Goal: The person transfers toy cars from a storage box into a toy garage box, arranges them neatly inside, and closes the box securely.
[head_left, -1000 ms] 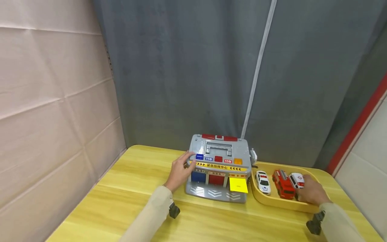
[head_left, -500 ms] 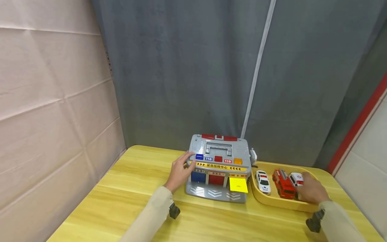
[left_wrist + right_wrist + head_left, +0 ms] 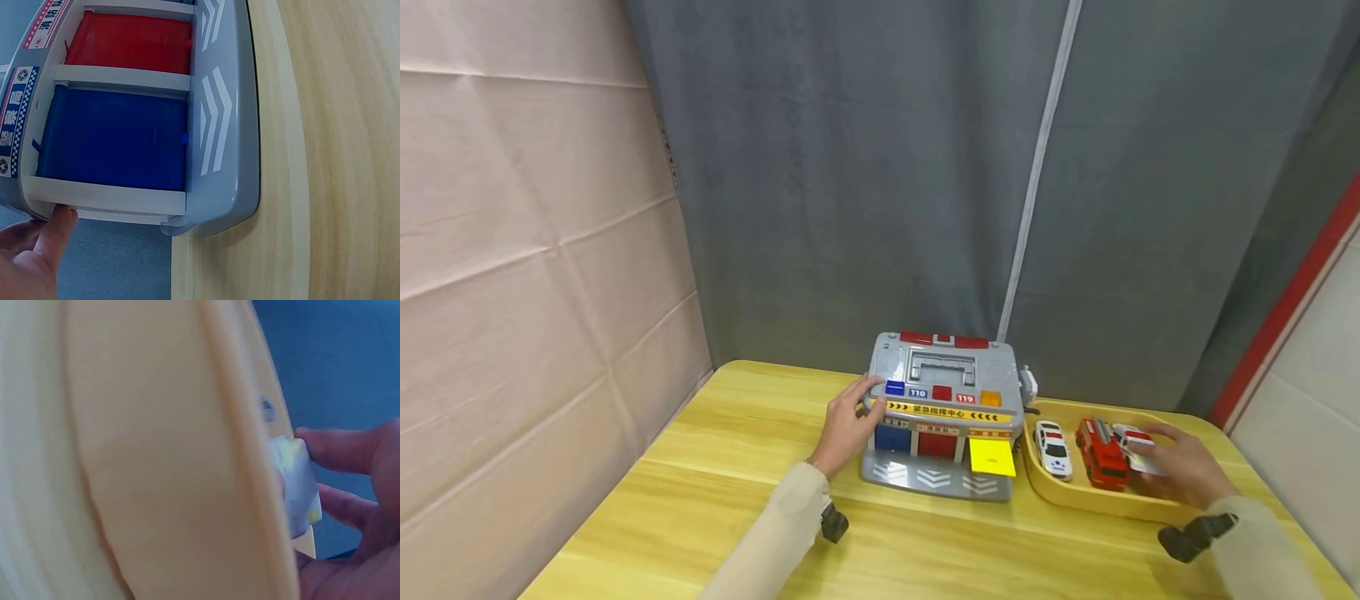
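Note:
A grey toy emergency station with a blue, a red and a raised yellow door stands on the table. My left hand rests against its left side, fingers at the roof edge and thumb near the front corner. The left wrist view shows a fingertip touching the white pillar beside the blue door. Over the right part of a yellow tray, my right hand holds a white toy ambulance between thumb and fingers. It appears tilted, and blurred in the right wrist view, where the tray wall partly hides it.
A red toy fire truck lies in the tray just left of the ambulance, with a white toy police car further left. The tray stands close beside the station. A grey curtain hangs behind the wooden table.
The ambulance has tilted and seems lifted from its place in the tray, as my right hand has shifted and turned slightly. My left hand and the station have stayed put.

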A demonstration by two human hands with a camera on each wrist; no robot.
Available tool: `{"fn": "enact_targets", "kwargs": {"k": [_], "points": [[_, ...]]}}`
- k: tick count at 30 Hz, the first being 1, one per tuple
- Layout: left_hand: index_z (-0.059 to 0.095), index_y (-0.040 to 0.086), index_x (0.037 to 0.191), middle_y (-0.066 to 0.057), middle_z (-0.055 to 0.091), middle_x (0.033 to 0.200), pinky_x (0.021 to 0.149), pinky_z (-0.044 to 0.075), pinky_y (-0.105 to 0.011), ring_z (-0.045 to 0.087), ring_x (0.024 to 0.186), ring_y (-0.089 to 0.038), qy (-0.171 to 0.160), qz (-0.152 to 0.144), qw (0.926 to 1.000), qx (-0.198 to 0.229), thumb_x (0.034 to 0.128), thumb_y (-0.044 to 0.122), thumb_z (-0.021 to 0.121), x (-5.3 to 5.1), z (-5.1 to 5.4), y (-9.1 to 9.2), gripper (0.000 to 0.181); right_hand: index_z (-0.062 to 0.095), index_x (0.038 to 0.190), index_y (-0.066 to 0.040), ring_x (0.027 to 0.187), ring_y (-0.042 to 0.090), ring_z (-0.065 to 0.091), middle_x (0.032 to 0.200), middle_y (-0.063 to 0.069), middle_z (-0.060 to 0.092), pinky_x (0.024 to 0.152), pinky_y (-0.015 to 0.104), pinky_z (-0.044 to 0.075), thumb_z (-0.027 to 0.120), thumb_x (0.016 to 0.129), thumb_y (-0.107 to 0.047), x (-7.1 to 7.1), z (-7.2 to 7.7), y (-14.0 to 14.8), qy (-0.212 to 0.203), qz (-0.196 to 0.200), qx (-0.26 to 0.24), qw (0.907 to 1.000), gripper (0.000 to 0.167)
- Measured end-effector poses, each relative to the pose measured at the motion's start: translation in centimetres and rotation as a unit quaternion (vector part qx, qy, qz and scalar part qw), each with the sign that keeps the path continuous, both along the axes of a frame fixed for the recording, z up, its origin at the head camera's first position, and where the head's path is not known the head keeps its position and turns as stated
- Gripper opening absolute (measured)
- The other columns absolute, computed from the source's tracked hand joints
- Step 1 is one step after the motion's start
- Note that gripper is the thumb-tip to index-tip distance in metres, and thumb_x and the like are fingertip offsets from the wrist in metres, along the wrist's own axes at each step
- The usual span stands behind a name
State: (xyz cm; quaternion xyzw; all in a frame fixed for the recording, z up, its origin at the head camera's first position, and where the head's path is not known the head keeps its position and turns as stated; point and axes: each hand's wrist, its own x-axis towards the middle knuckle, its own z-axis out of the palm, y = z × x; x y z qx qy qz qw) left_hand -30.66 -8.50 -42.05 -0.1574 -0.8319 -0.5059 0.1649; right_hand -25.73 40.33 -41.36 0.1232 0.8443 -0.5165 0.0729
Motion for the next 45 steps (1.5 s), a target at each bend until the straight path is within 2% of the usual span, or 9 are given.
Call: {"fn": "enact_targets", "kwargs": {"k": [2,6,9,11,18,24,33,40,45], "points": [[0.064,0.016,0.132,-0.019,0.046,0.155,0.102,0.056,-0.048,0.047,0.141,-0.042,-0.002,0.001,1.0,0.0,0.0971,0.026,0.063,0.0,0.0,0.0,0.036,0.02,0.152,0.007,0.078,0.009,0.064,0.098,-0.001,0.061,0.068,0.024,0.063,0.055,0.101,-0.017,0.2,0.1,0.3,0.001,0.002,-0.057,0.9984,0.067],[0.065,0.017,0.131,-0.018,0.046,0.155,0.103,0.056,-0.048,0.047,0.141,-0.042,-0.004,0.002,1.0,0.0,0.0971,0.026,0.063,0.0,-0.1,-0.1,0.035,0.057,0.13,-0.021,0.086,0.011,0.063,0.1,-0.005,0.058,0.074,0.023,0.063,0.052,0.099,-0.005,0.7,-0.1,1.0,0.0,0.024,-0.173,0.9846,0.035],[0.065,0.017,0.131,-0.019,0.045,0.155,0.103,0.055,-0.05,0.046,0.141,-0.042,-0.007,0.0,1.0,0.001,0.0972,0.026,0.063,0.0,-0.1,0.0,0.035,0.061,0.106,-0.038,0.089,0.013,0.061,0.102,-0.002,0.057,0.077,0.024,0.064,0.053,0.098,-0.001,1.0,-0.1,1.3,-0.013,0.019,-0.227,0.9737,0.038],[0.064,0.017,0.131,-0.019,0.045,0.156,0.104,0.055,-0.05,0.046,0.142,-0.043,-0.01,0.0,0.9999,0.002,0.0971,0.026,0.063,0.0,-0.2,0.0,0.035,0.063,0.107,-0.037,0.089,0.014,0.061,0.104,-0.002,0.055,0.079,0.025,0.064,0.052,0.098,-0.002,1.0,-0.1,1.4,-0.015,0.01,-0.239,0.9708,0.038],[0.064,0.017,0.132,-0.021,0.044,0.156,0.104,0.055,-0.051,0.045,0.142,-0.042,-0.013,0.0,0.9999,0.005,0.0974,0.027,0.062,0.1,-0.2,0.0,0.036,0.063,0.092,-0.045,0.087,0.013,0.062,0.103,-0.003,0.054,0.078,0.026,0.065,0.052,0.097,0.0,1.4,-0.2,1.3,0.0,-0.007,-0.241,0.9705,0.047],[0.064,0.017,0.132,-0.019,0.044,0.156,0.103,0.056,-0.05,0.045,0.142,-0.042,-0.01,0.001,0.9999,0.003,0.0976,0.027,0.062,0.0,-0.2,0.0,0.036,0.06,0.091,-0.047,0.086,0.012,0.063,0.102,-0.002,0.054,0.077,0.027,0.065,0.053,0.098,0.0,1.7,0.2,1.1,0.022,-0.012,-0.236,0.9714,0.048],[0.064,0.018,0.133,-0.019,0.043,0.157,0.104,0.055,-0.05,0.044,0.143,-0.042,-0.007,-0.001,1.0,0.004,0.0979,0.028,0.061,-0.1,-0.1,0.2,0.036,0.057,0.102,-0.045,0.084,0.011,0.067,0.1,-0.004,0.057,0.079,0.029,0.065,0.053,0.098,-0.003,2.7,1.1,0.8,0.007,-0.031,-0.223,0.9742,0.043],[0.063,0.018,0.133,-0.018,0.043,0.157,0.104,0.055,-0.051,0.045,0.143,-0.042,-0.015,0.002,0.9999,0.007,0.0978,0.028,0.061,0.1,-0.1,0.2,0.036,0.049,0.126,-0.044,0.089,0.008,0.064,0.11,-0.01,0.051,0.083,0.029,0.065,0.057,0.099,-0.006,3.4,1.1,0.2,0.017,-0.021,-0.198,0.9797,0.048],[0.063,0.018,0.134,-0.018,0.042,0.158,0.105,0.054,-0.052,0.044,0.143,-0.042,-0.012,0.002,0.9999,0.009,0.0984,0.029,0.061,0.2,-0.1,0.2,0.037,0.054,0.111,-0.049,0.09,0.005,0.063,0.109,-0.018,0.049,0.083,0.029,0.065,0.061,0.097,-0.006,4.0,0.7,-0.2,0.064,-0.013,-0.2,0.9776,0.046]]}}
